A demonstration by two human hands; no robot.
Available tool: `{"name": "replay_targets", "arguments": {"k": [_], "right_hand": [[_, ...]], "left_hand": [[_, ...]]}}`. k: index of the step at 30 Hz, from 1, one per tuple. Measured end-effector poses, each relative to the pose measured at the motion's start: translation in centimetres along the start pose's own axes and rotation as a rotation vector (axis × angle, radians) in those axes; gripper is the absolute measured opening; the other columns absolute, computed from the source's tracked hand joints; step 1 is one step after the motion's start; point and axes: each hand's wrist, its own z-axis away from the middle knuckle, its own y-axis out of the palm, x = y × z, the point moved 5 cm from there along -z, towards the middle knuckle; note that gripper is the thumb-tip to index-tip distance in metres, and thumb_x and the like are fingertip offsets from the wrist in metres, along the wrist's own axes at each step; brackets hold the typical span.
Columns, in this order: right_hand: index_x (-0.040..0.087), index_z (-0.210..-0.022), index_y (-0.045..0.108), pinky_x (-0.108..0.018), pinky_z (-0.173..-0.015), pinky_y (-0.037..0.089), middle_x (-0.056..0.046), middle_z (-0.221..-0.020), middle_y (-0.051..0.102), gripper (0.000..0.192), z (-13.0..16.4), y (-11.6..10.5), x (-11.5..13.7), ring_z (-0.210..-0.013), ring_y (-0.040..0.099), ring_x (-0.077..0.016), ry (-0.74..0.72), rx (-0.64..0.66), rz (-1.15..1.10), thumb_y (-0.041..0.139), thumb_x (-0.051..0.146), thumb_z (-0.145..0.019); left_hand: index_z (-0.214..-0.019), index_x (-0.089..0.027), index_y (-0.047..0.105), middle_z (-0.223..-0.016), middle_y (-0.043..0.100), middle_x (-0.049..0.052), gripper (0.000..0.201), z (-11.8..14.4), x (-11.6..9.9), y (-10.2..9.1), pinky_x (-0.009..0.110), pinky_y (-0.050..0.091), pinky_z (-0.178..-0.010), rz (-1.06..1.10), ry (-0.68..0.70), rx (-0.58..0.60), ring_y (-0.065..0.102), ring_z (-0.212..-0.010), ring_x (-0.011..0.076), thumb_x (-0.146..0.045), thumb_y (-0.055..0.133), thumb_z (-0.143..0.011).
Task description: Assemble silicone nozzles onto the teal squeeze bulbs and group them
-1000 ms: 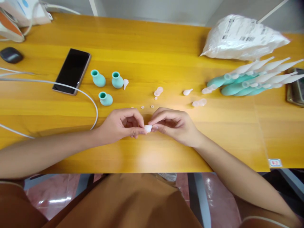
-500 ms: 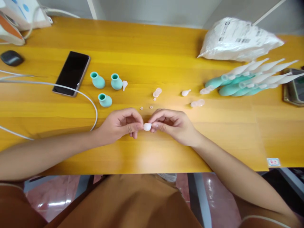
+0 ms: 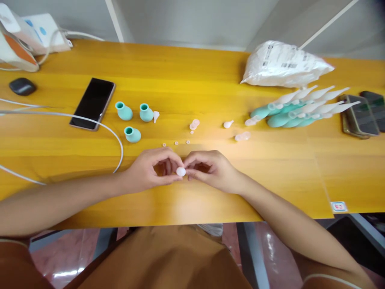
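A small rounded white plastic piece sits between the fingertips of both hands, over the table's front part. My left hand pinches it from the left between thumb and fingers. From the right, the thumb and forefinger of my right hand are closed at its edge, and the fingertips partly hide their contact. Just beyond the hands lie three tiny rings in a row. Farther back are a pinkish translucent double-disc piece and, to its right, a white drop-shaped tip.
Three open-necked teal bulbs stand left, with a white funnel-like piece beside one. Several teal bulbs with long white nozzles lie right, before a white plastic bag. A phone and a white cable are left.
The white piece has turned, showing a rounder face. My left fingers have shifted around it. A third tiny ring now shows beyond my left hand, and the camera view has shifted slightly.
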Motion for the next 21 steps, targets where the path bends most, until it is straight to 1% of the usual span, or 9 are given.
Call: {"name": "replay_targets", "arguments": {"k": [4, 6, 8, 10, 12, 13, 16, 19, 21], "right_hand": [[0.021, -0.11, 0.08, -0.02, -0.059, 0.05, 0.003, -0.079, 0.077, 0.007, 0.0, -0.2, 0.8, -0.064, 0.068, -0.0093, -0.106, -0.005, 0.155, 0.079, 0.027, -0.106], [0.021, -0.109, 0.078, -0.021, -0.059, 0.049, 0.003, -0.08, 0.074, 0.005, -0.1, -0.8, 1.2, -0.063, 0.064, -0.0094, -0.177, -0.06, 0.287, 0.076, 0.025, -0.107], [0.021, -0.111, 0.077, -0.024, -0.061, 0.051, 0.0, -0.087, 0.073, 0.006, -0.1, -1.9, 1.7, -0.065, 0.063, -0.0107, -0.266, -0.181, 0.461, 0.071, 0.021, -0.109], [0.022, -0.118, 0.075, -0.028, -0.064, 0.054, -0.005, -0.099, 0.073, 0.013, 0.0, -3.2, 2.0, -0.07, 0.063, -0.0127, -0.347, -0.338, 0.627, 0.065, 0.016, -0.11], [0.023, -0.126, 0.072, -0.031, -0.066, 0.057, -0.009, -0.113, 0.073, 0.021, 0.1, -4.3, 2.2, -0.071, 0.064, -0.0143, -0.393, -0.459, 0.746, 0.063, 0.014, -0.109], [0.024, -0.131, 0.071, -0.033, -0.066, 0.059, -0.011, -0.119, 0.072, 0.025, 0.1, -4.7, 2.2, -0.07, 0.064, -0.0145, -0.4, -0.489, 0.791, 0.062, 0.014, -0.109], [0.027, -0.144, 0.065, -0.04, -0.07, 0.063, -0.015, -0.137, 0.07, 0.038, -0.1, -5.4, 1.9, -0.068, 0.065, -0.0151, -0.37, -0.487, 0.869, 0.06, 0.016, -0.108], [0.029, -0.152, 0.062, -0.046, -0.075, 0.066, -0.016, -0.145, 0.069, 0.045, -0.3, -5.7, 1.6, -0.072, 0.069, -0.0186, -0.309, -0.459, 0.896, 0.058, 0.017, -0.109], [0.029, -0.153, 0.062, -0.048, -0.079, 0.068, -0.016, -0.147, 0.068, 0.046, -0.4, -5.7, 1.4, -0.085, 0.075, -0.0235, -0.287, -0.442, 0.907, 0.057, 0.017, -0.109]], "left_hand": [[-0.105, -0.021, 0.073, -0.099, 0.074, 0.003, 0.012, 0.0, -0.6, -0.1, 0.025, 0.059, -0.068, -0.055, 0.092, -0.014, 0.07, -0.076, 0.0128, -0.022, 0.083, -0.098], [-0.104, -0.022, 0.068, -0.106, 0.074, 0.004, 0.015, 0.1, -0.6, -0.1, 0.026, 0.06, -0.071, -0.039, 0.108, -0.033, 0.071, -0.081, 0.0141, -0.019, 0.08, -0.097], [-0.104, -0.022, 0.064, -0.105, 0.075, 0.004, 0.017, 0.2, -0.5, 0.0, 0.027, 0.058, -0.071, -0.058, 0.077, -0.041, 0.07, -0.083, 0.015, -0.018, 0.077, -0.096], [-0.104, -0.023, 0.062, -0.098, 0.073, 0.001, 0.016, 0.4, -0.4, 0.0, 0.028, 0.054, -0.071, -0.155, 0.051, -0.047, 0.065, -0.079, 0.0147, -0.019, 0.076, -0.097], [-0.104, -0.023, 0.063, -0.096, 0.072, 0.0, 0.013, 0.4, -0.6, 0.1, 0.031, 0.053, -0.078, -0.31, 0.094, -0.05, 0.062, -0.08, 0.0156, -0.02, 0.075, -0.101], [-0.105, -0.023, 0.063, -0.097, 0.073, 0.001, 0.012, 0.5, -0.7, 0.1, 0.034, 0.053, -0.083, -0.387, 0.14, -0.048, 0.062, -0.083, 0.0168, -0.021, 0.075, -0.103], [-0.11, -0.022, 0.066, -0.102, 0.077, 0.003, 0.006, 0.5, -0.9, 0.3, 0.039, 0.05, -0.094, -0.557, 0.252, -0.026, 0.065, -0.092, 0.02, -0.023, 0.072, -0.109], [-0.111, -0.021, 0.068, -0.102, 0.077, 0.004, 0.005, 0.5, -0.5, 0.3, 0.039, 0.048, -0.092, -0.649, 0.243, -0.026, 0.062, -0.092, 0.0213, -0.025, 0.071, -0.111], [-0.111, -0.02, 0.071, -0.101, 0.076, 0.004, 0.006, 0.5, -0.2, 0.3, 0.038, 0.047, -0.091, -0.672, 0.217, -0.032, 0.059, -0.093, 0.0224, -0.026, 0.073, -0.11]]}}
